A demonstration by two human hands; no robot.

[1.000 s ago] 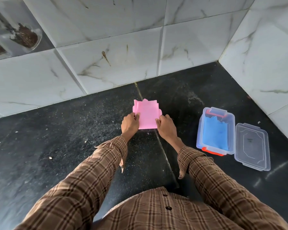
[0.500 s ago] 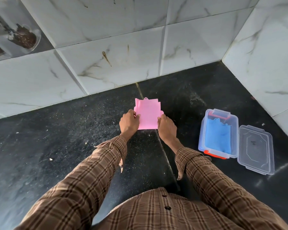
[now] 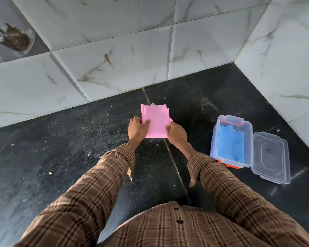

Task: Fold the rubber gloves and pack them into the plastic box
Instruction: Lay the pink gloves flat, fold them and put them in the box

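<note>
Hands on it: my left hand [image 3: 137, 128] and right hand [image 3: 176, 130] pinch the folded pink rubber glove [image 3: 156, 122] by its side edges, left of the clear plastic box [image 3: 231, 164]. Soft, floppy, clingy; I'd grip both near corners.

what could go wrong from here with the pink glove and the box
1. The folded pink glove is held only at its near edges by the left hand and right hand; its stacked layers at the far end look loose and may spring open when lifted.
2. The plastic box already holds a blue glove, so the pink one may sit high and bunch up.
3. The lid lies right beside the box and could get knocked.
</note>
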